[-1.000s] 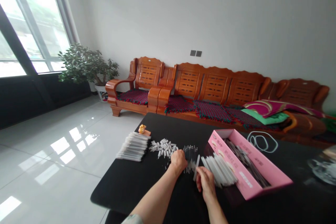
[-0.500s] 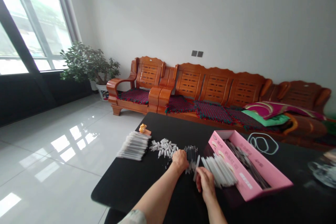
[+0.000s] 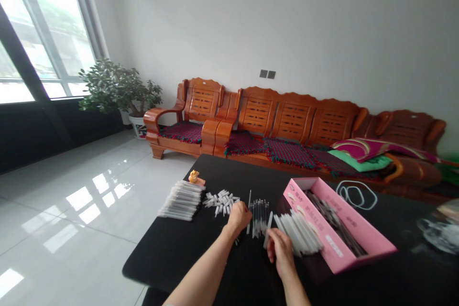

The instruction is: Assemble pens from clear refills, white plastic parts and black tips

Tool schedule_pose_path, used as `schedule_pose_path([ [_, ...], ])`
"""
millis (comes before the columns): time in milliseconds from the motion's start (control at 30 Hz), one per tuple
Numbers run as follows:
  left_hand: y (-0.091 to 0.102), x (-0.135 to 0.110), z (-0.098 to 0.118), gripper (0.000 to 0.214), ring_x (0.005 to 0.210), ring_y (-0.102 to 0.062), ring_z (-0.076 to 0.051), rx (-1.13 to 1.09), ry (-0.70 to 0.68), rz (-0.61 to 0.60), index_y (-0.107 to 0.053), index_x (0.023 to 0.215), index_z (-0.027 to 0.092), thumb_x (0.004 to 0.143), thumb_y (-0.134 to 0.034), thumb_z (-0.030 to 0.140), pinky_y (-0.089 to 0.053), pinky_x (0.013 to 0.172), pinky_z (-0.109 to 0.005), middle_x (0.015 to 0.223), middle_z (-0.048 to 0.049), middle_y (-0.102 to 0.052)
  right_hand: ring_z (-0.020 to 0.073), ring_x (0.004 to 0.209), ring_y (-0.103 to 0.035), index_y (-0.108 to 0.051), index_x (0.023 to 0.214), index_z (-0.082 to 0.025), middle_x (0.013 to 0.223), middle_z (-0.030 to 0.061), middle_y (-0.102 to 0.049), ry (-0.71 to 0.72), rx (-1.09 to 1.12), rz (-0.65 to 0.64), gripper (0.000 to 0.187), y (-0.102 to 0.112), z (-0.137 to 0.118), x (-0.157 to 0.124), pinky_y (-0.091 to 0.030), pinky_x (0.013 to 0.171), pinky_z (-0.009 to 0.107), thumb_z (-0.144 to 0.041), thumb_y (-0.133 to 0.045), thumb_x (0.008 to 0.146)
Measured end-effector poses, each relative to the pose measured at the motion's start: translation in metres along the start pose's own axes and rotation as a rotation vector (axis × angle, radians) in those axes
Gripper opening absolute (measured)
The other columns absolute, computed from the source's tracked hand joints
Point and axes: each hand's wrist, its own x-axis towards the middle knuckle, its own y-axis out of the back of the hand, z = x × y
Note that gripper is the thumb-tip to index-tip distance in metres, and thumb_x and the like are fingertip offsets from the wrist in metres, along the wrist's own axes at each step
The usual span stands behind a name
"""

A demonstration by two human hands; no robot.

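Observation:
On the black table (image 3: 186, 248) my left hand (image 3: 238, 216) pinches a thin pen refill (image 3: 248, 210) that stands up out of my fingers, just left of a small heap of refills (image 3: 260, 210). My right hand (image 3: 279, 248) is closed on a translucent pen barrel (image 3: 268, 227), beside a pile of white barrels (image 3: 299, 232). A scatter of small white caps (image 3: 220, 200) lies just left of my left hand. Further left is a neat stack of white pens (image 3: 182, 200).
A pink open box (image 3: 344, 244) with dark pens inside lies to the right, and white rubber bands (image 3: 356, 193) lie behind it. A small orange figure (image 3: 194, 177) sits at the table's far left. Wooden sofas (image 3: 287, 124) and a potted plant (image 3: 114, 88) stand beyond.
My left hand has drawn back to the left from the refill heap with one refill pinched in it. My right hand has stayed in place with the barrel.

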Motion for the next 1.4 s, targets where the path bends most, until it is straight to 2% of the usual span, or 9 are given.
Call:
schedule_pose_path([
  [100,0.01,-0.01,-0.013,0.023,0.057,-0.064,-0.016,-0.083,-0.043,-0.022,-0.068,0.085,0.012,0.077,-0.047,0.017,-0.046,0.055,-0.024,0.073,-0.008,-0.07,0.0098,0.027,-0.044,-0.055,0.065,-0.018,0.042,-0.0043,-0.054,-0.005,0.049,-0.023,0.032,0.002,-0.001,-0.001,-0.026,0.025,0.016,-0.047,-0.069,0.069],
  [167,0.015,-0.017,-0.024,0.02,0.045,-0.055,-0.012,-0.212,-0.066,-0.025,-0.066,0.082,0.014,0.075,-0.048,0.019,-0.04,0.046,-0.021,0.065,-0.003,-0.067,0.0117,0.029,-0.049,-0.055,0.067,-0.018,0.044,-0.0025,-0.058,-0.012,0.084,-0.025,0.031,0.003,-0.002,-0.002,-0.03,0.025,0.017,-0.045,-0.07,0.066],
  [267,0.021,-0.027,-0.042,0.014,0.038,-0.044,-0.008,-0.464,-0.09,-0.039,-0.063,0.078,0.015,0.073,-0.053,0.024,-0.031,0.04,-0.018,0.058,0.001,-0.062,0.0139,0.032,-0.053,-0.055,0.068,-0.018,0.047,-0.0008,-0.061,-0.023,0.175,-0.024,0.028,0.0,-0.01,-0.002,-0.034,0.027,0.019,-0.039,-0.072,0.062],
  [333,0.028,-0.033,-0.052,0.013,0.036,-0.038,-0.006,-0.602,-0.102,-0.091,-0.061,0.075,0.015,0.072,-0.057,0.027,-0.025,0.037,-0.018,0.054,0.003,-0.057,0.0151,0.033,-0.055,-0.057,0.071,-0.018,0.047,-0.0004,-0.062,-0.01,0.252,-0.028,0.025,-0.006,-0.021,-0.002,-0.036,0.028,0.02,-0.035,-0.072,0.061],
  [467,0.045,-0.048,-0.06,0.024,0.035,-0.029,-0.003,-0.785,-0.097,-0.187,-0.062,0.076,0.013,0.071,-0.065,0.036,-0.017,0.035,-0.017,0.052,0.0042,-0.051,0.0171,0.035,-0.057,-0.058,0.071,-0.018,0.046,0.0004,-0.063,0.047,0.375,0.005,0.023,-0.022,-0.048,-0.001,-0.041,0.03,0.022,-0.029,-0.073,0.059],
  [600,0.057,-0.062,-0.063,0.035,0.036,-0.03,-0.002,-0.823,-0.083,-0.184,-0.066,0.076,0.01,0.07,-0.071,0.043,-0.015,0.036,-0.017,0.053,0.0034,-0.05,0.02,0.045,-0.065,-0.059,0.071,-0.017,0.052,0.0038,-0.069,0.101,0.421,0.058,0.023,-0.035,-0.068,0.001,-0.049,0.037,0.024,-0.027,-0.075,0.058],
  [733,0.057,-0.069,-0.069,0.036,0.037,-0.031,-0.002,-0.839,-0.068,-0.169,-0.066,0.076,0.009,0.07,-0.072,0.044,-0.015,0.036,-0.017,0.055,0.0027,-0.051,0.0208,0.049,-0.068,-0.06,0.071,-0.016,0.057,0.0053,-0.071,0.15,0.425,0.068,0.024,-0.04,-0.075,0.002,-0.054,0.043,0.025,-0.027,-0.077,0.059],
  [1000,0.057,-0.071,-0.065,0.037,0.037,-0.031,-0.002,-0.84,-0.068,-0.187,-0.066,0.076,0.01,0.069,-0.073,0.046,-0.015,0.037,-0.017,0.054,0.0033,-0.05,0.022,0.053,-0.07,-0.061,0.07,-0.015,0.059,0.0061,-0.072,0.152,0.422,0.059,0.026,-0.038,-0.076,0.001,-0.057,0.048,0.028,-0.029,-0.08,0.06],
  [1400,0.05,-0.07,-0.068,0.035,0.038,-0.031,-0.002,-0.829,-0.075,-0.21,-0.067,0.076,0.01,0.07,-0.072,0.044,-0.016,0.038,-0.017,0.054,0.0037,-0.049,0.0223,0.052,-0.07,-0.061,0.072,-0.015,0.059,0.007,-0.072,0.123,0.386,0.022,0.027,-0.038,-0.07,0.001,-0.056,0.046,0.028,-0.03,-0.08,0.06],
])
